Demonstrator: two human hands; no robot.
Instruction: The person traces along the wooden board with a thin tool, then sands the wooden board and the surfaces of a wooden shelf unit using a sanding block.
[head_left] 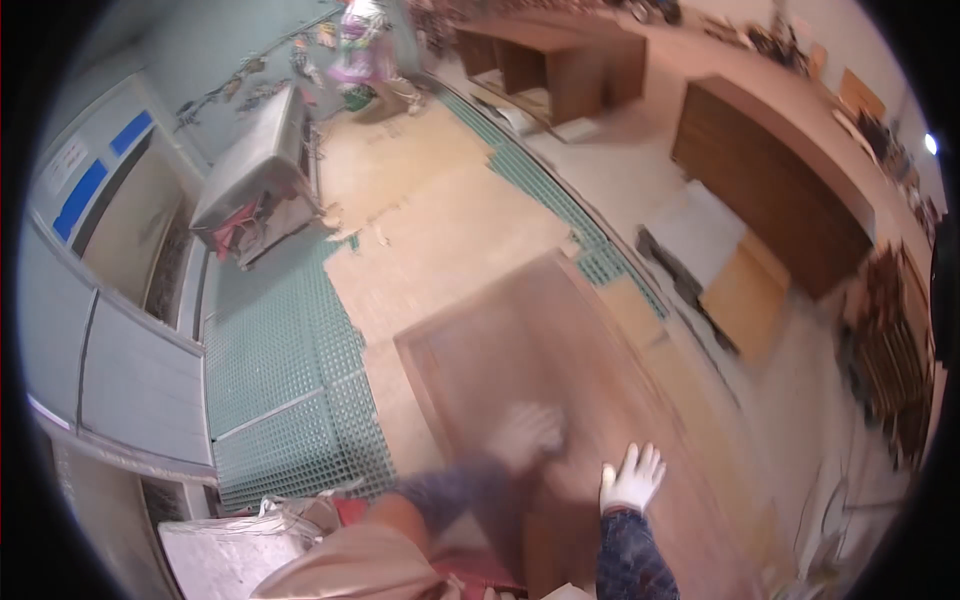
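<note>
A large reddish-brown wooden panel (pixel 500 340) with a raised border along its edges lies in front of me. My left hand (pixel 530 432), in a white glove, is over its middle; motion smears the fingers, so I cannot make out whether anything is under or in them. To the right, my right hand (pixel 632 478), also white-gloved, rests palm down on the panel with its fingers spread. It is open and holds nothing. Both forearms wear dark blue patterned sleeves.
Cardboard sheets (pixel 430 220) cover part of a green grating floor (pixel 290 360). A covered grey bench (pixel 255 165) stands far left, near a metal booth wall (pixel 140 370). Brown cabinets (pixel 575 75), a dark board (pixel 760 180) and stacked wooden pieces (pixel 890 360) stand to the right.
</note>
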